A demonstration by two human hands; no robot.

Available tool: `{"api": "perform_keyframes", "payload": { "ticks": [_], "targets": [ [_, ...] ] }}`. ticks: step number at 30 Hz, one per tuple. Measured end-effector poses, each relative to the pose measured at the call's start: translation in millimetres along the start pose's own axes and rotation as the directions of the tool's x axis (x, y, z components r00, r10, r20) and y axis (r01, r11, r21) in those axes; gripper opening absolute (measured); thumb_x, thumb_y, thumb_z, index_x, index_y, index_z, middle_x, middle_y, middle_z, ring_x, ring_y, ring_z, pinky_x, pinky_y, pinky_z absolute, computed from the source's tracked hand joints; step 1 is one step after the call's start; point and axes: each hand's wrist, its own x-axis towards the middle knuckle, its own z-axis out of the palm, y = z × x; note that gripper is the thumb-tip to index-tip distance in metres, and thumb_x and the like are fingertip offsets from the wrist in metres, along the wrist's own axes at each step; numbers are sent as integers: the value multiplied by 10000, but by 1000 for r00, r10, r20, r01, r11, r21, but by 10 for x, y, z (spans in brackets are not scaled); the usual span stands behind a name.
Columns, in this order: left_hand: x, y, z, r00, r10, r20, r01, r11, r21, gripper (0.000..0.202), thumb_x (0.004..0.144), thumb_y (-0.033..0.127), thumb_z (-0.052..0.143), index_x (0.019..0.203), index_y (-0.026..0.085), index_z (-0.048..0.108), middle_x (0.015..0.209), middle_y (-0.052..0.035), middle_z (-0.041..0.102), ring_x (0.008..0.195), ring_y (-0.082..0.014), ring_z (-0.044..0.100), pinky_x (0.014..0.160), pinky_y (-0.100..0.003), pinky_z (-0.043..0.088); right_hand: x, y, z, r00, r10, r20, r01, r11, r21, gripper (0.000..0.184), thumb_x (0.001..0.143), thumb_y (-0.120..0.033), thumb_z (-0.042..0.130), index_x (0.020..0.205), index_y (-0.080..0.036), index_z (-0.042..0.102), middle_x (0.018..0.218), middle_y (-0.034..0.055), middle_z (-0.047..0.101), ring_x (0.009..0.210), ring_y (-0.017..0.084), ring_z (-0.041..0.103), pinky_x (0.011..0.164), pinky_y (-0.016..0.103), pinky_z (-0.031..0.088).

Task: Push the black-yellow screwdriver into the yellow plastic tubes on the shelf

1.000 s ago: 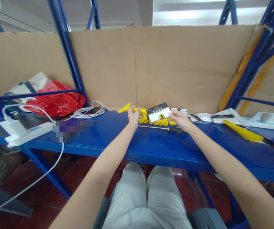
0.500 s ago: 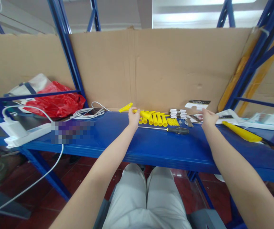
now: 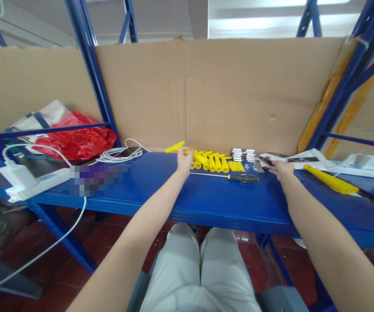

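Note:
My left hand is closed on a long yellow plastic tool at the back of the blue shelf. Right of it lies a row of several yellow plastic pieces. In front of them lies a screwdriver with a black handle. My right hand rests on the shelf further right, fingers reaching to flat black-and-white packaging cards; whether it still grips one I cannot tell. A small stack of white parts sits between the yellow pieces and that hand.
A cardboard sheet backs the shelf. At the left lie a red plastic bag, coiled white cable and a white power strip. At the right lie a long yellow tool and papers. Blue rack uprights frame the shelf.
My right hand carried the black-and-white card from above the yellow pieces to the right and lowered it onto the pile of packaging. My left hand stayed on the yellow tool.

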Motion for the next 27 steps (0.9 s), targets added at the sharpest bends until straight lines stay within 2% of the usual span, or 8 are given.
{"api": "perform_keyframes", "payload": {
  "ticks": [4,7,12,17,21,27],
  "targets": [
    [-7,0,5,1000,3,10,-3,1000,-7,140,817,126,588,885,218,506,651,68,501,440,-66,495,415,-151,362,-7,25,7,991,24,132,-21,999,-24,225,853,4,474,941,-183,565,626,-7,561,484,114,581,462,206,510],
    [-1,-14,8,1000,9,9,-9,1000,-1,149,808,128,594,898,220,519,646,68,501,453,-74,508,427,-154,378,-5,35,21,983,32,182,-21,998,-60,198,853,4,480,927,-154,574,583,-14,549,436,109,552,434,205,498],
    [-3,-24,8,1000,2,15,-3,1000,24,142,813,145,596,919,220,540,655,60,509,478,-92,526,469,-182,423,37,48,42,986,13,165,16,985,-170,212,832,30,485,888,-141,598,520,-22,517,392,106,492,409,208,463],
    [-16,-19,10,1000,4,23,-4,999,35,146,815,139,603,922,219,543,642,62,509,483,-90,534,480,-180,429,47,49,69,990,-19,143,48,978,-205,183,825,9,530,747,-152,568,502,-16,515,373,77,412,359,175,377],
    [-24,-13,16,1000,-2,28,0,999,45,134,825,139,603,903,218,528,637,66,504,470,-86,519,478,-179,418,23,26,88,988,-21,152,53,977,-207,218,837,-25,535,671,-165,517,505,-17,515,379,69,418,355,168,360],
    [-46,8,13,1000,-6,26,4,997,81,135,833,141,596,927,217,537,665,54,518,514,-112,550,538,-223,462,-8,3,91,983,-23,184,60,979,-196,213,839,-58,566,659,-162,524,538,-14,536,417,70,453,399,174,377]
  ]
}}
